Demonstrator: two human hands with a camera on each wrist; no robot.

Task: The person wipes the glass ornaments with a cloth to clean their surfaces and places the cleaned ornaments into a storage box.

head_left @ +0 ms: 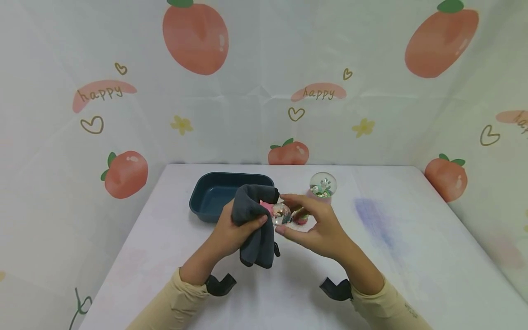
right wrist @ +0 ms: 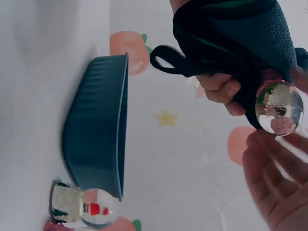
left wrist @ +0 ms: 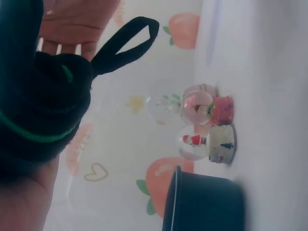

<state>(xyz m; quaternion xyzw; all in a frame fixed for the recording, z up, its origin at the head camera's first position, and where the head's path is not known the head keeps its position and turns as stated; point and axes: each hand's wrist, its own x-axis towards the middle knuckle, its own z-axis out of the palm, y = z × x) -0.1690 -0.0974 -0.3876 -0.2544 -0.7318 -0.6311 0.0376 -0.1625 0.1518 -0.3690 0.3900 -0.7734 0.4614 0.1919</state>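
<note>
My left hand [head_left: 235, 231] grips a dark grey cloth [head_left: 255, 250] with a black hanging loop [left wrist: 130, 45]. The cloth wraps the pink base of a snow globe [head_left: 281, 214], whose clear dome faces right. In the right wrist view the dome [right wrist: 279, 108] shows pink and green inside. My right hand [head_left: 317, 224] is spread around the dome, thumb below and fingers above in the head view. Its fingertips are at the dome's edge; firm contact cannot be told. In the left wrist view the cloth hides the held globe.
A dark blue bin [head_left: 214, 197] stands behind my left hand. Further globes stand on the table: one with a pink base [head_left: 323, 188], one with a red base [left wrist: 224, 109], and a Santa globe with a white base [left wrist: 221, 144]. A patterned backdrop hangs behind.
</note>
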